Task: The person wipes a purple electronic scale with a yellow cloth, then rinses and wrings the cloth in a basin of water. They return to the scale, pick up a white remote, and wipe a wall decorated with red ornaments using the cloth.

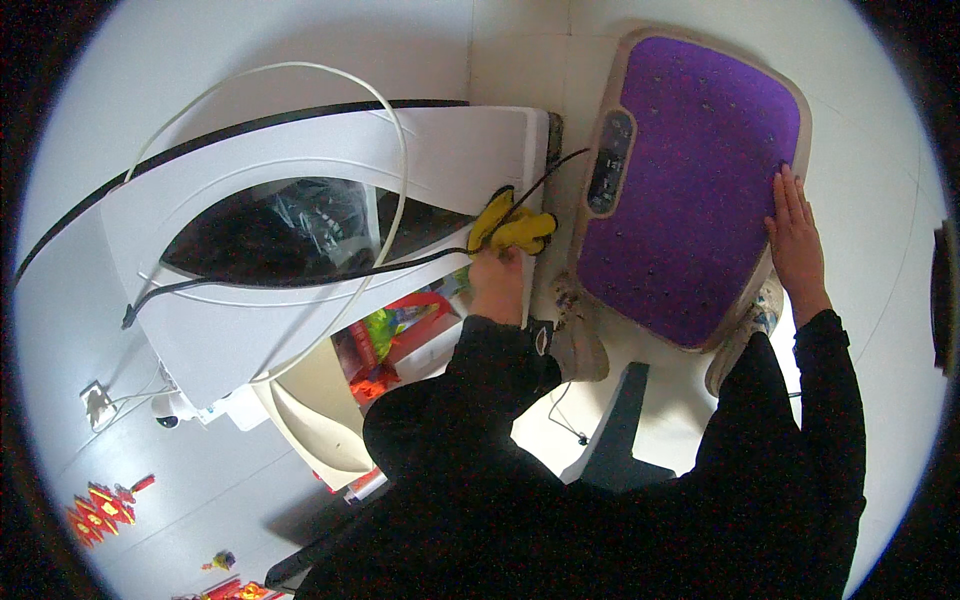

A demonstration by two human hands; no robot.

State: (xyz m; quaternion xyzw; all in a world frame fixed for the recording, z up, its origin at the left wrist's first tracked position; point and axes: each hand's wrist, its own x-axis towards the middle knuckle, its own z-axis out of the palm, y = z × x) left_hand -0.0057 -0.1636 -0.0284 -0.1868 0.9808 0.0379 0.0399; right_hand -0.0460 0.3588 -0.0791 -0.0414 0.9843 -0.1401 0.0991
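My left hand (pixel 496 281) is closed on a yellow cloth (pixel 517 225) with dark edging, possibly a glove, at the end of a white cabinet. A black cable (pixel 352 273) passes by this hand and runs up towards the purple-topped vibration plate (pixel 697 180) on the floor. That plate has a beige rim and a dark control panel (pixel 611 163) on its left side. My right hand (pixel 795 232) rests with straight fingers on the plate's right edge and holds nothing. The left palm is hidden from view.
The white cabinet (pixel 450 135) has a dark oval window. A white cable (pixel 402 150) loops over it. Below are colourful packages (pixel 386 330) and a cream plastic bin (pixel 315 427). My shoes (pixel 581 341) stand beside the plate, near a dark grey stand (pixel 619 435). A wall socket (pixel 97 405) is at left.
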